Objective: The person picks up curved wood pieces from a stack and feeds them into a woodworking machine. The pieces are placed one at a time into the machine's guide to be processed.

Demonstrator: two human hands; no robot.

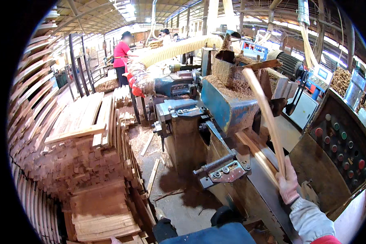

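At lower edge, probably left hand, cropped

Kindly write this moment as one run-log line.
right grip: holds raised wooden strip; left grip: mostly out of view, by stacked boards; wood shavings: on blue hood

Stacked boards lie left of the machine, a control panel to its right, sawdust on top
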